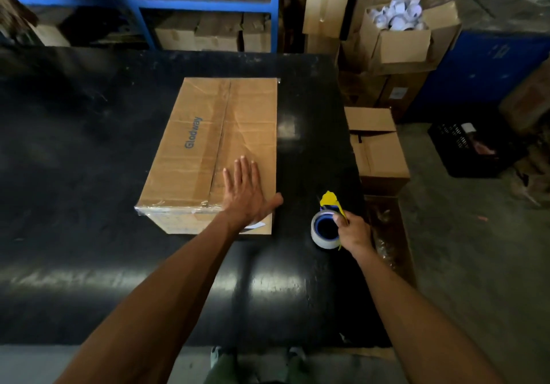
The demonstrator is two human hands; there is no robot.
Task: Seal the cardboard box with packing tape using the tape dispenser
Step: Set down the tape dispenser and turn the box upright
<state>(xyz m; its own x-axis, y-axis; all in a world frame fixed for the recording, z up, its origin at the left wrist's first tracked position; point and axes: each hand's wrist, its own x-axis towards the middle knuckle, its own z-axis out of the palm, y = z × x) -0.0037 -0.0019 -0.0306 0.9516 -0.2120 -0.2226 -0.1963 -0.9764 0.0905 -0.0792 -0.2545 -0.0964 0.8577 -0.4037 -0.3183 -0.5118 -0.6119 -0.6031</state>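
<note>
A closed brown cardboard box [190, 151] printed "Glodway" lies on the black table [89, 175]. Clear tape runs along its centre seam and over its near edge. My left hand [245, 193] lies flat, fingers spread, on the box's near right corner. To the right of the box, my right hand [355, 231] grips the handle of a yellow and blue tape dispenser [329, 220] with a roll of clear tape. The dispenser is just above the table, apart from the box.
Blue shelving [202, 4] with cartons stands behind the table. Open cardboard boxes [395, 41] are stacked at the far right, and a smaller box [378, 148] sits by the table's right edge. A black crate [473, 148] is on the floor.
</note>
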